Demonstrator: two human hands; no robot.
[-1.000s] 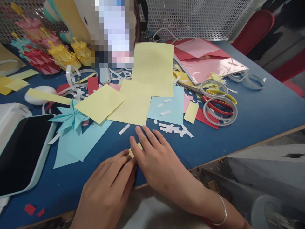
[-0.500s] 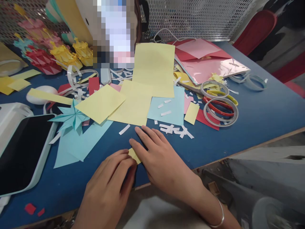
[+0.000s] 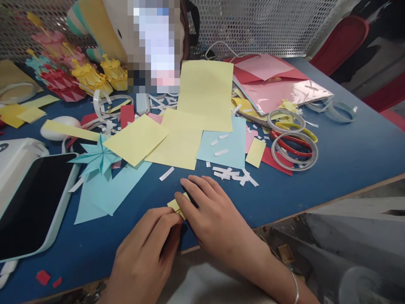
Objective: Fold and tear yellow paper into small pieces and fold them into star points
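Observation:
A small folded piece of yellow paper (image 3: 174, 205) lies between my hands near the table's front edge, with creases showing on it. My left hand (image 3: 148, 245) is curled, its fingertips closed on the paper's near left side; the thumb is mostly hidden. From the right, my right hand (image 3: 211, 211) has its index finger against the paper. Its other fingers reach forward over the table, and its thumb is out of sight. Beyond them lie larger yellow sheets (image 3: 205, 95), a light blue square (image 3: 236, 143) and white paper strips (image 3: 226, 172).
A phone (image 3: 34, 207) lies at the left beside a folded turquoise paper star (image 3: 101, 155). Tape rolls (image 3: 313, 162) and red-handled scissors (image 3: 292, 145) are at the right. Small paper figures (image 3: 91, 78) stand at the back left. A pink pack (image 3: 278, 90) lies at the back right.
The yellow paper has turned between my fingers, and more of its folded edges show. My right fingertips have drawn slightly back towards me. The view has shifted slightly.

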